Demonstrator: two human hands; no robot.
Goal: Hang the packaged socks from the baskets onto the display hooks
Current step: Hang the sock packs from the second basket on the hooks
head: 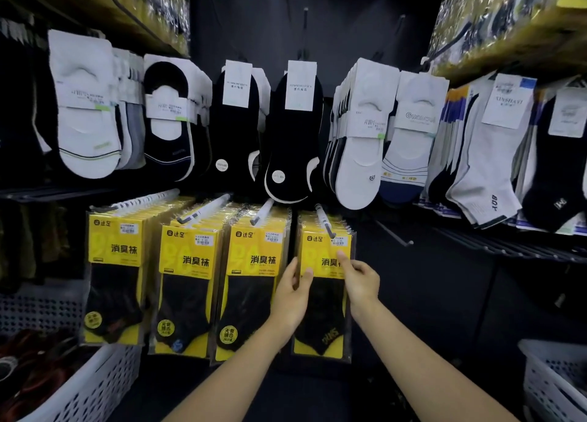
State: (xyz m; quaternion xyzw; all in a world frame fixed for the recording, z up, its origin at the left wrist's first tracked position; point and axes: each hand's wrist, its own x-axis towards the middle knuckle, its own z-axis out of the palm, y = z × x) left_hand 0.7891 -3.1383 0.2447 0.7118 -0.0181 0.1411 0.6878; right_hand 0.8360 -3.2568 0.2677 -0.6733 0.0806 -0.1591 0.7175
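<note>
Sock pack [320, 313]: likely light, slick film over stiff card; hold by side edges.
Left hand [293, 289]: fingers pinch left edge.
Right hand [360, 278]: fingers pinch right edge.

We face a dark back panel [349, 24] in dim light, with possibly wooden shelves [79, 11] overhead on both sides.

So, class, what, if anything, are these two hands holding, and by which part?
Both hold the rightmost yellow sock pack on its hook: the left hand grips its left edge, the right hand pinches its right edge.
</note>
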